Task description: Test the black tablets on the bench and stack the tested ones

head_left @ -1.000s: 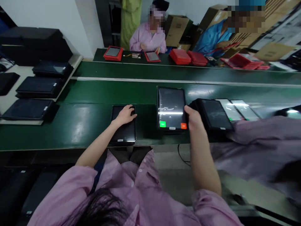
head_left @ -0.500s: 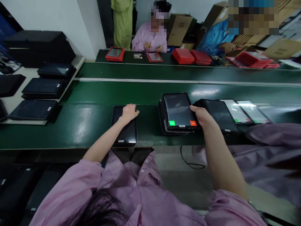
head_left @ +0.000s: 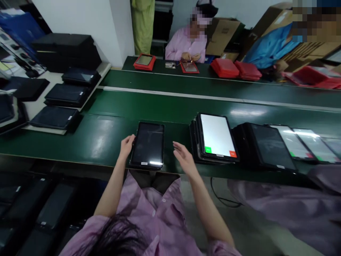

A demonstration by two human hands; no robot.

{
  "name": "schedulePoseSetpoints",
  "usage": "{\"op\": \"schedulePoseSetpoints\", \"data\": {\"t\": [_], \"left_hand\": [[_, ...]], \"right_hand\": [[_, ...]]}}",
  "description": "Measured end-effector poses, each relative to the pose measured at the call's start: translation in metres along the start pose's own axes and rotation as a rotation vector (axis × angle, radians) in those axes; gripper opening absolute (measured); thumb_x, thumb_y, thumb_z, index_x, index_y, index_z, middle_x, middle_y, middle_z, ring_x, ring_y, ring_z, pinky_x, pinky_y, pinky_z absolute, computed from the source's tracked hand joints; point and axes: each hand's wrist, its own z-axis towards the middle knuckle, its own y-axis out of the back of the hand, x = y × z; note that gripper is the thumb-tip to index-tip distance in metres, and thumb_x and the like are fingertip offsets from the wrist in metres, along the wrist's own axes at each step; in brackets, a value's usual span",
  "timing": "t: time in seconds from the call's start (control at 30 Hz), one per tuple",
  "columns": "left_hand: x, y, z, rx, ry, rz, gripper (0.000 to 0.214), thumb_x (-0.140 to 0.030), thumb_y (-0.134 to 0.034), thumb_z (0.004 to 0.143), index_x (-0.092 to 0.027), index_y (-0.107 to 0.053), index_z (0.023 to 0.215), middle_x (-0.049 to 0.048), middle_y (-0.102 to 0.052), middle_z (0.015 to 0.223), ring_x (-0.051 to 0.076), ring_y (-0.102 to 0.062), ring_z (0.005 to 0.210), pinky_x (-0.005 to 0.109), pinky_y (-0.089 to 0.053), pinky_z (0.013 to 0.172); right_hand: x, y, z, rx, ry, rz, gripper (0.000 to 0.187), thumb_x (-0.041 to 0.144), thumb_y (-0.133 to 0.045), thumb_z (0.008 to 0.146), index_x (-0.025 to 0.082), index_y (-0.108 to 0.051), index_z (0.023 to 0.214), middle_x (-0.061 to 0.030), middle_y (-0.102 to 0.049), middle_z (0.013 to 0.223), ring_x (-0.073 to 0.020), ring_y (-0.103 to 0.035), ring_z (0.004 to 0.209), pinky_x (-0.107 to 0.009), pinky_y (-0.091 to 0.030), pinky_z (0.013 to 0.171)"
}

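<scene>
Black tablet (head_left: 148, 144) lay near, seemingly pending; left hand (head_left: 126, 146) curled at its left edge, grip unclear; right hand (head_left: 184, 158) spread, empty; lit-topped stack (head_left: 216, 137), right, seemed done.

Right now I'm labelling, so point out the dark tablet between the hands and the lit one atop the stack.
Dark tablet (head_left: 148, 144): head view, middle of its screen.
Lit tablet (head_left: 217, 134): head view, middle of its white screen.

We note a long green worktop (head_left: 162, 105) divided lengthwise by a pale strip (head_left: 160, 93), soft glare (head_left: 249, 113) on its surface. At left we record a cream tabletop (head_left: 36, 105); behind, a white wall (head_left: 80, 17) and cardboard boxes (head_left: 221, 37); below, greyish floor (head_left: 237, 220), curved dark cable (head_left: 229, 205).
</scene>
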Motion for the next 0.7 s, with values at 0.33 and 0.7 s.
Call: {"op": "schedulePoseSetpoints", "data": {"t": [0.33, 0.7], "left_hand": [[0.033, 0.024, -0.057, 0.072, -0.161, -0.055, 0.045, -0.065, -0.072, 0.089, -0.02, -0.08, 0.089, 0.0114, -0.075, 0.112, 0.026, -0.068, 0.114, 0.038, -0.049, 0.11], [0.033, 0.023, -0.059, 0.106, -0.176, -0.104, 0.049, -0.065, -0.068, 0.094, -0.018, -0.077, 0.086, 0.0092, -0.071, 0.104, 0.022, -0.065, 0.103, 0.031, -0.05, 0.096]], "right_hand": [[-0.027, -0.104, 0.012, -0.039, -0.185, 0.087, 0.104, 0.063, -0.07, 0.093, 0.032, -0.01, 0.173, -0.0079, -0.02, 0.18, -0.0271, -0.031, 0.164, -0.051, -0.031, 0.134], [-0.027, -0.104, 0.015, 0.017, -0.219, 0.144, 0.118, 0.064, -0.077, 0.087, 0.032, -0.004, 0.174, -0.0045, -0.008, 0.183, -0.028, -0.015, 0.169, -0.05, -0.018, 0.137]]}}
